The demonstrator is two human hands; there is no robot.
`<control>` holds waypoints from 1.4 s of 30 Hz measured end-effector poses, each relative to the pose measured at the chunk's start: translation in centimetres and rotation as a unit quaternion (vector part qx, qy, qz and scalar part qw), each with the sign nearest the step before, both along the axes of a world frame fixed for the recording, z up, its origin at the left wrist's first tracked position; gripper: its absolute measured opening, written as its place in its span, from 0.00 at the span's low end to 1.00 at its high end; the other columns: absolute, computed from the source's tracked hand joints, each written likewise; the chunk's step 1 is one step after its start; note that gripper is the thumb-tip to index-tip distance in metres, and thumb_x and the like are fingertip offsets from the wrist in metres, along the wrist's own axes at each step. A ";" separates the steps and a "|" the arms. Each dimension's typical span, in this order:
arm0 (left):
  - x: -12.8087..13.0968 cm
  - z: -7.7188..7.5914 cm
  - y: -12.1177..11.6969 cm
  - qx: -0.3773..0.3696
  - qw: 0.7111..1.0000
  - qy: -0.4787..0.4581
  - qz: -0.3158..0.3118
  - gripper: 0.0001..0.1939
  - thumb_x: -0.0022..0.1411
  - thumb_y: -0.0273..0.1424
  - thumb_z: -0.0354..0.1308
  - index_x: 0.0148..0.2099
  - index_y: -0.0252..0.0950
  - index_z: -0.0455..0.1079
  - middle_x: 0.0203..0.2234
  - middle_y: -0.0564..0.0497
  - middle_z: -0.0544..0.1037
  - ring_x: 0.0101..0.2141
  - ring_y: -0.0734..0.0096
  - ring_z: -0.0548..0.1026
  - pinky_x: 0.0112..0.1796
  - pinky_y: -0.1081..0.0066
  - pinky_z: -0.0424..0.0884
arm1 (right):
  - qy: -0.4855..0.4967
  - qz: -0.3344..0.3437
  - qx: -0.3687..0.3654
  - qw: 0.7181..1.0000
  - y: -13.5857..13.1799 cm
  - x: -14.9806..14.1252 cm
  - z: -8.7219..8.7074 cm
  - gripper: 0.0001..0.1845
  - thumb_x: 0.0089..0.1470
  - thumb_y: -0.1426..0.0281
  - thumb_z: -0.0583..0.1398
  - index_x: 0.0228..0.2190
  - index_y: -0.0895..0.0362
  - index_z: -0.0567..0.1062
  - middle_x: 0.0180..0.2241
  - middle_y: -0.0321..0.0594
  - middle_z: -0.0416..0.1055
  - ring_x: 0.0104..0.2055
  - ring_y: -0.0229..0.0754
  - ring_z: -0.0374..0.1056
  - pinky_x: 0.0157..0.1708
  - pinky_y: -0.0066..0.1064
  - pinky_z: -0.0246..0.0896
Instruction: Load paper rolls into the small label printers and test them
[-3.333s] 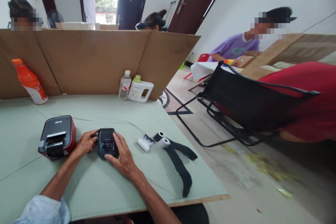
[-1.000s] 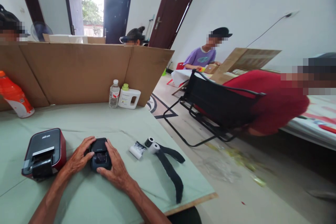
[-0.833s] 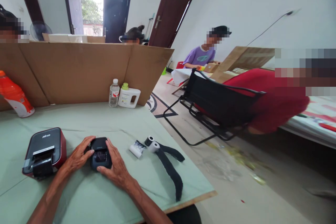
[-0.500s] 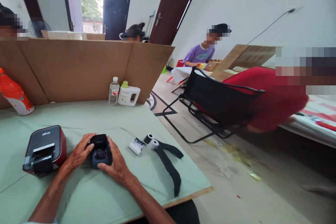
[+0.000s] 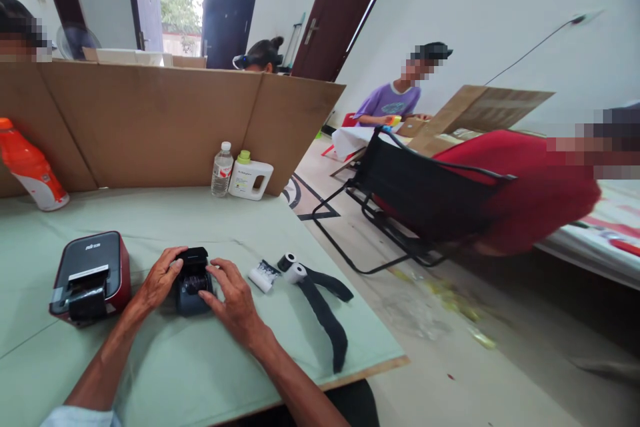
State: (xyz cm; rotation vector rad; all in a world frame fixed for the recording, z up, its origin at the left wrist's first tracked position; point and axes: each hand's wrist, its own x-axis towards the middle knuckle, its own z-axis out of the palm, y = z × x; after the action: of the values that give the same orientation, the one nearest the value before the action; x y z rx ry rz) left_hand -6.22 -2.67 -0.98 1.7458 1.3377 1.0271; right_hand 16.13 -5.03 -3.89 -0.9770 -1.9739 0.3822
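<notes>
Likely light but rigid, the boxy dark-blue plastic device (image 5: 191, 305) suits a side hold, left hand (image 5: 157, 280) pinching its black lid (image 5: 195, 254), right hand (image 5: 237, 298) half-open.

Small dark device (image 5: 193, 305) on pale green surface (image 5: 165, 367), black lid (image 5: 194, 254) tilted up. Left hand (image 5: 159, 280) at lid's left edge; right hand (image 5: 236, 301) at device's right side, thumb and fingers spread. Red-and-black printer (image 5: 91, 273) left of hands. To right, white roll (image 5: 263, 277) beside two rolls (image 5: 295, 272) with black strips (image 5: 323, 317). Behind, clear bottle (image 5: 222, 173), white jug (image 5: 245, 183) by cardboard (image 5: 165, 123).
</notes>
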 end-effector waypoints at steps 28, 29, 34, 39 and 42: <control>0.8 -0.1 0.3 -0.009 0.999 -0.012 0.045 0.26 0.69 0.45 0.47 0.59 0.36 0.72 0.57 0.43 0.77 0.59 0.56 0.72 0.64 0.56 0.63 | -0.055 0.099 -0.023 0.993 1.9 -0.7 1.6 0.13 0.68 0.71 0.55 0.45 0.53 0.80 0.40 0.43 0.80 0.44 0.47 0.77 0.48 0.39 0.73; 0.8 -0.2 0.3 -0.009 0.999 -0.014 0.046 0.26 0.69 0.45 0.48 0.59 0.36 0.72 0.57 0.43 0.77 0.59 0.56 0.72 0.64 0.56 0.63 | -0.046 0.086 -0.020 0.995 1.9 -1.0 1.5 0.13 0.68 0.70 0.54 0.44 0.53 0.80 0.39 0.43 0.80 0.43 0.47 0.77 0.46 0.38 0.73; 0.7 -0.4 0.4 -0.011 0.998 -0.019 0.051 0.25 0.69 0.45 0.48 0.58 0.36 0.73 0.57 0.43 0.77 0.59 0.55 0.72 0.64 0.56 0.63 | 0.022 0.058 -0.030 0.998 1.7 -1.6 2.2 0.15 0.70 0.67 0.53 0.42 0.53 0.80 0.37 0.42 0.80 0.39 0.45 0.77 0.42 0.35 0.72; 0.8 0.1 0.2 -0.011 0.999 -0.018 0.043 0.26 0.69 0.46 0.48 0.59 0.36 0.73 0.57 0.43 0.77 0.59 0.55 0.73 0.63 0.55 0.64 | 0.084 0.046 -0.079 0.992 1.5 -1.5 3.4 0.14 0.68 0.65 0.54 0.41 0.54 0.79 0.29 0.36 0.77 0.28 0.40 0.74 0.33 0.29 0.70; 0.8 0.4 0.1 -0.012 0.999 -0.009 0.037 0.28 0.69 0.48 0.47 0.59 0.35 0.72 0.56 0.42 0.77 0.58 0.55 0.73 0.63 0.56 0.65 | 0.138 0.037 -0.123 0.982 1.3 -1.4 3.9 0.11 0.66 0.64 0.56 0.41 0.54 0.78 0.23 0.32 0.74 0.23 0.38 0.71 0.29 0.27 0.67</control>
State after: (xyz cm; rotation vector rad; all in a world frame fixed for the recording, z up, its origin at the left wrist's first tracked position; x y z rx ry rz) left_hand -5.42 -2.59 -0.59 1.6761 1.4060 1.0611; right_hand 14.75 -3.73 0.00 -0.9482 -1.7404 0.7763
